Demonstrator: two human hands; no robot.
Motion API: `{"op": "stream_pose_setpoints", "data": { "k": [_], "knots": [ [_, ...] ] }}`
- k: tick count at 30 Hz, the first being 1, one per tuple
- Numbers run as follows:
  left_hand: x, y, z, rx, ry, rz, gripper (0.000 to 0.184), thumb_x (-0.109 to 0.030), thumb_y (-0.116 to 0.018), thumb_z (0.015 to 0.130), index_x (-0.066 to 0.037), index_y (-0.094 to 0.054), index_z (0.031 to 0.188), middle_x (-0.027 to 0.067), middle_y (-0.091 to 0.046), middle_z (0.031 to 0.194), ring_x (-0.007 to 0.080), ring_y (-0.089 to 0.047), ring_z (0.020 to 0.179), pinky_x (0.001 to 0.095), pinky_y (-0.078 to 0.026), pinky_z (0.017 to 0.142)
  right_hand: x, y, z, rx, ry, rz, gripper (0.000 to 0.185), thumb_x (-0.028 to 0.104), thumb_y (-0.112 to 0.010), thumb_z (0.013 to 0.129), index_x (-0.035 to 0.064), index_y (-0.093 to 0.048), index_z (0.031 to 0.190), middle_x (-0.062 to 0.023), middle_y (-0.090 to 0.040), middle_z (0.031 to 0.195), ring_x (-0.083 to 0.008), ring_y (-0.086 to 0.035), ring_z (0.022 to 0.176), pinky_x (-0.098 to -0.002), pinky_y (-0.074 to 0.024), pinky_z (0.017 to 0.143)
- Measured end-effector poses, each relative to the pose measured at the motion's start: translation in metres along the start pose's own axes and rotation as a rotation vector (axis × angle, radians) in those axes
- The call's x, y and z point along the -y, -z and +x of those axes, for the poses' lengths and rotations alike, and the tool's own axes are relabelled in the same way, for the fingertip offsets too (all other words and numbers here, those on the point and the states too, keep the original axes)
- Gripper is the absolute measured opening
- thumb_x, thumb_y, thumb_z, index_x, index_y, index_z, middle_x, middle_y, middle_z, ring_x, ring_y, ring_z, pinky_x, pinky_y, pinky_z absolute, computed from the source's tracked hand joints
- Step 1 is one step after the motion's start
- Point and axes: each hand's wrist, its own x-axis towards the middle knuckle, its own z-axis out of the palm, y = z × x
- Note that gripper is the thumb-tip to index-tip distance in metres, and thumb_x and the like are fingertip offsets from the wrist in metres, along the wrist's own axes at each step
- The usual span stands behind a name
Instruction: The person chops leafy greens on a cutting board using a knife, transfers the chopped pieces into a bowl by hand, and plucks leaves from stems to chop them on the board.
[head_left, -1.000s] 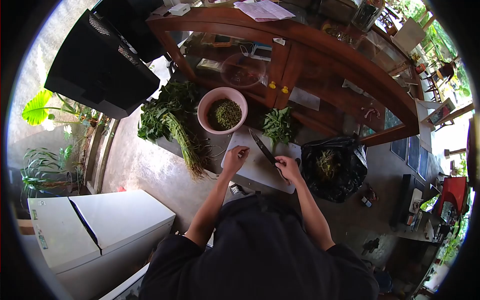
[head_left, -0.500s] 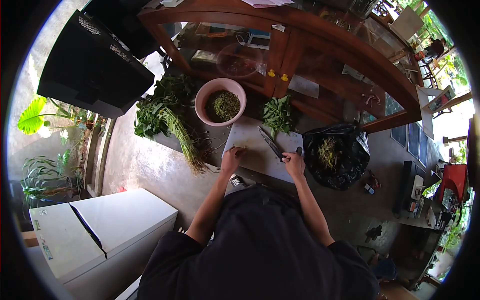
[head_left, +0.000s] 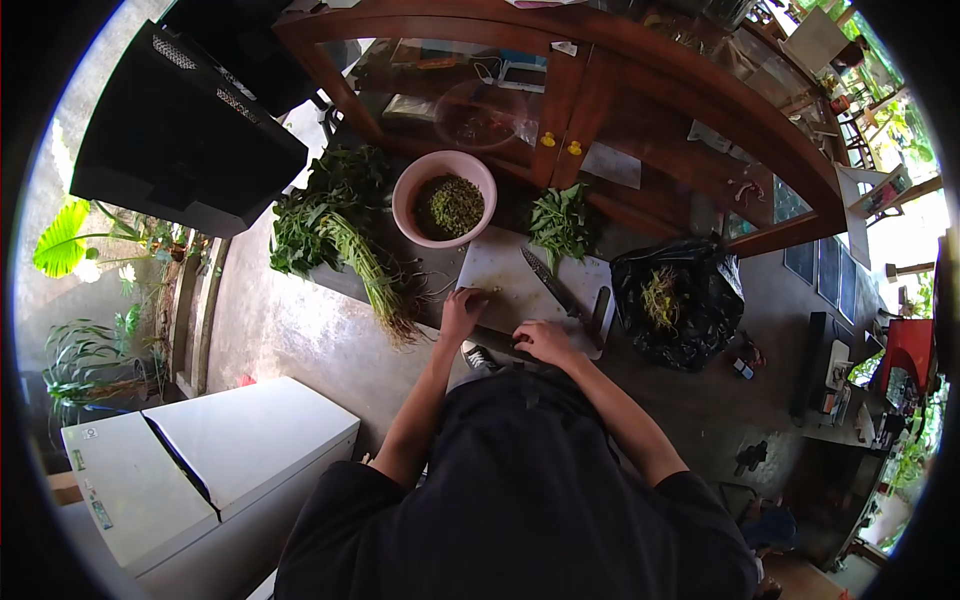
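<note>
A knife (head_left: 552, 284) lies on the white cutting board (head_left: 500, 255), with a second dark handle (head_left: 601, 308) beside it near the board's right edge. My left hand (head_left: 463, 309) is at the board's left edge, fingers curled, with small bits by the fingertips; what it holds is too small to tell. Over the board's near edge is my right hand (head_left: 541, 340), away from the knife, its fingers bent; whether anything is in them is unclear. Leafy greens (head_left: 560, 222) rest at the board's far edge. Behind it a pink bowl (head_left: 445, 199) holds chopped green pieces.
A bundle of greens with roots (head_left: 350, 255) lies left of the board. On the right sits a black plastic bag (head_left: 680, 310) with root scraps inside. A wooden glass cabinet (head_left: 590, 120) stands behind. A white refrigerator (head_left: 240, 440) is at the lower left.
My right hand has let go of the knife, which now lies on the board, and has moved left toward the near edge. My left hand has stayed by the board's left edge.
</note>
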Motion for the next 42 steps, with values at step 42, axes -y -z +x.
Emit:
{"op": "stream_pose_setpoints", "data": {
  "k": [42],
  "knots": [
    [0.002,-0.010,0.042,0.298,-0.144,0.249,0.027,-0.009,-0.061,0.081,-0.014,-0.066,0.106,0.0112,-0.062,0.098,0.0337,-0.058,0.099,0.0420,-0.051,0.085,0.000,0.000,0.108,-0.136,-0.076,-0.269,0.034,-0.002,-0.058,0.075,-0.0039,-0.063,0.108,-0.0248,-0.060,0.119,-0.0394,-0.054,0.118,-0.0436,-0.0454,0.101]
  ]
}}
